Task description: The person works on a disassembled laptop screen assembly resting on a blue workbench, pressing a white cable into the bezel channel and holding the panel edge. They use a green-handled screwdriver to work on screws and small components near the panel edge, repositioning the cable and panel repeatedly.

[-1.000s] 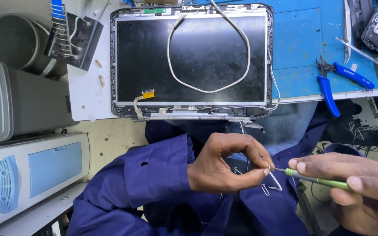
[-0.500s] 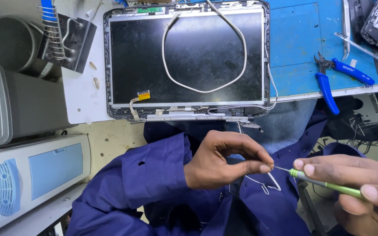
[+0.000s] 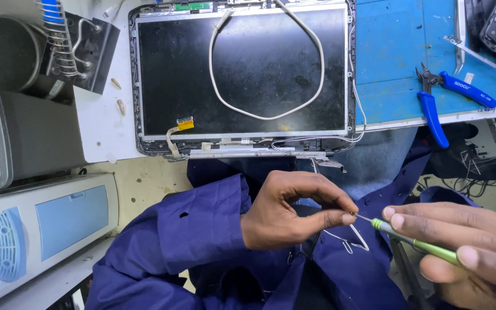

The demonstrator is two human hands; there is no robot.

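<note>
Between the earlier pictures and now, both hands have drifted a little to the right and downward in the lap, and the tip of the green-handled screwdriver [image 3: 414,243] has stayed against the left hand's pinch. The left hand [image 3: 294,213] presses thumb and forefinger together on something very small, probably a screw, though it is too tiny to make out. The right hand [image 3: 460,252] closes thumb and fingers around the screwdriver's handle, its thin shaft pointing left to that pinch. Both hands hang over the blue work coat [image 3: 202,252], below the near edge of the bench.

On the bench [image 3: 101,123] nothing has shifted: the opened laptop screen panel [image 3: 242,74] lies flat at its near edge with a white cable loop [image 3: 266,63] on the glass. Blue-handled cutters [image 3: 440,97] rest on the blue mat [image 3: 394,51] toward the right edge. So the work seems held at the tool's tip, away from the panel.
</note>
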